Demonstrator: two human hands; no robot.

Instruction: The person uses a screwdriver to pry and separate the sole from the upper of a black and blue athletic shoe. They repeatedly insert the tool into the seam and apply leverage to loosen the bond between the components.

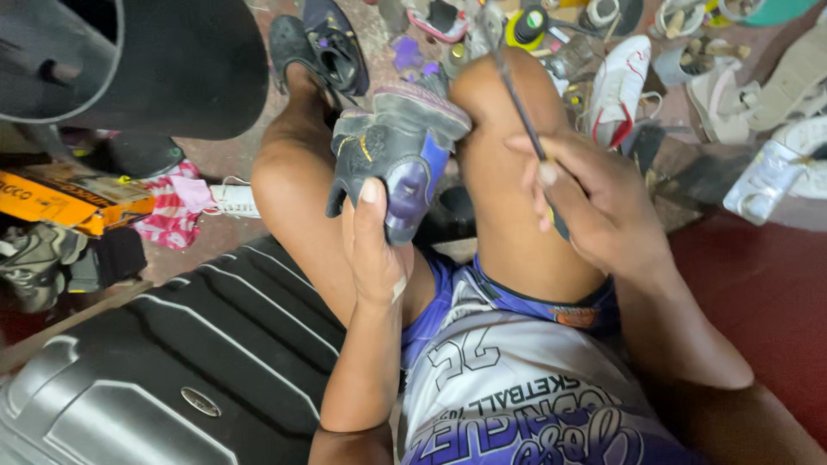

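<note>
My left hand (375, 250) was closed around a small dark grey and purple shoe (398, 155), thumb laid up its side, holding it between my bare knees with the sole edge turned up and away from me. My right hand (594, 211) was pinched shut on a thin dark tool (515, 99), something like an awl or a fine brush; its handle crossed my fingers and the far tip reached past my right knee. I could not tell what the tip touched, since clutter lay behind it.

To do this part well, I judged the shoe had to stay braced firmly against the knee so it would not twist, and the tool brought down to the seam at a shallow angle, working in short strokes with the thumb kept clear of the point.

Further out, a ribbed grey suitcase (172, 370) lay shut on my left, so its contents were hidden. A yellow and orange box (65, 202) sat beyond it on the floor, beside a pink striped cloth (172, 207); what it held did not show. A black and yellow round can (527, 26) stood near the top, lid on. A white and red sneaker (616, 90) and pale sandals (741, 86) lay scattered over the floor (758, 284).
</note>
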